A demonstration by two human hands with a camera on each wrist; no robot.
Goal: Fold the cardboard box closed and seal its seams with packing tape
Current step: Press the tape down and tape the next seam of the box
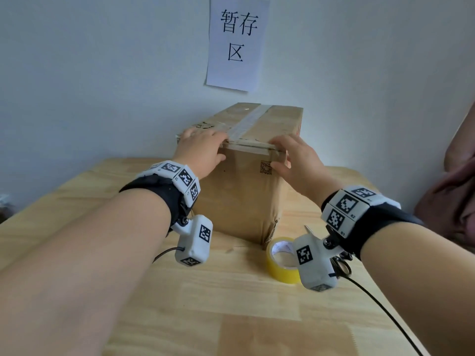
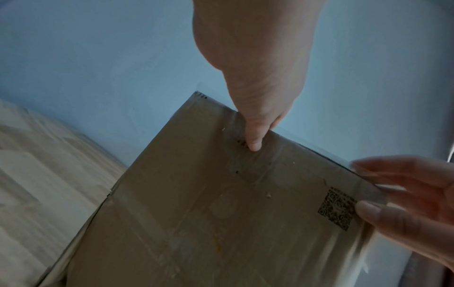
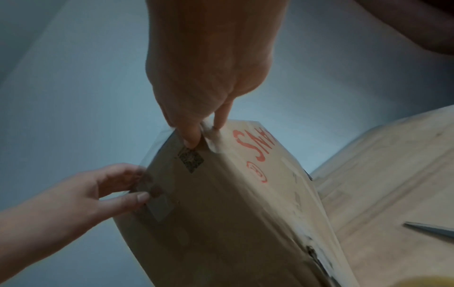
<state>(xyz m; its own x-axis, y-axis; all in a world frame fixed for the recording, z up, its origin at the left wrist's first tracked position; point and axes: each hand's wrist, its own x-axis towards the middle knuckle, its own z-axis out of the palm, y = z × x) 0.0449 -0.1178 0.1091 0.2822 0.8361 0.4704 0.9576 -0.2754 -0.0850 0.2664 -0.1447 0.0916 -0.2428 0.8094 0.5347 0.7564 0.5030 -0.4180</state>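
A tall cardboard box (image 1: 239,201) stands on the table with its flaps folded down and a clear tape strip (image 1: 250,120) along the top seam. Another clear strip (image 1: 249,146) runs along the front top edge. My left hand (image 1: 203,147) lies on the top near the left corner, and its thumb (image 2: 254,141) presses on the front face. My right hand (image 1: 290,155) pinches the strip's end round the right front corner, thumb (image 3: 191,139) on the front near the QR code (image 1: 266,167). The yellow tape roll (image 1: 279,273) lies by the box's base.
The box stands near the wall on a light wooden table (image 1: 231,317), under a paper sign (image 1: 237,42). Scissors (image 1: 341,268) lie to the right of the roll, under my right wrist. Another person's arm (image 1: 457,196) shows at the right edge.
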